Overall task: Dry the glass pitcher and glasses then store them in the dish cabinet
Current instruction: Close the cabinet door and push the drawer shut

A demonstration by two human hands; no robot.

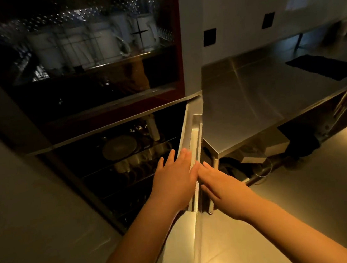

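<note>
Two bare forearms are coming in from 6 o'clock, and both hands are meeting on the edge of the open stainless-steel cabinet door (pixel 189 151), which is sticking out toward the camera edge-on. The left hand (pixel 175 182) is lying flat with straight fingers against the door's inner side, the right hand (pixel 220 183) is pressing flat on the outer side right by the long metal bar handle (pixel 200 141). Neither one is grasping anything, fingers relaxed on both.

No writing or brand readable anywhere, too dim.

The dish cabinet's lower compartment (pixel 128 158) is sitting at 10 o'clock from the hands, just beside the left fingertips, with clear drinking glasses (pixel 143 157) lined up on a wire shelf and a round plate (pixel 119 147) behind them. Can't pick out the pitcher for sure in that dark. Up at 12 o'clock white ceramic mugs (pixel 74 45) are showing behind a glass door. A brushed steel counter (pixel 250 91) is running off at 2 o'clock, with a black mat (pixel 324 67) lying on it.
</note>
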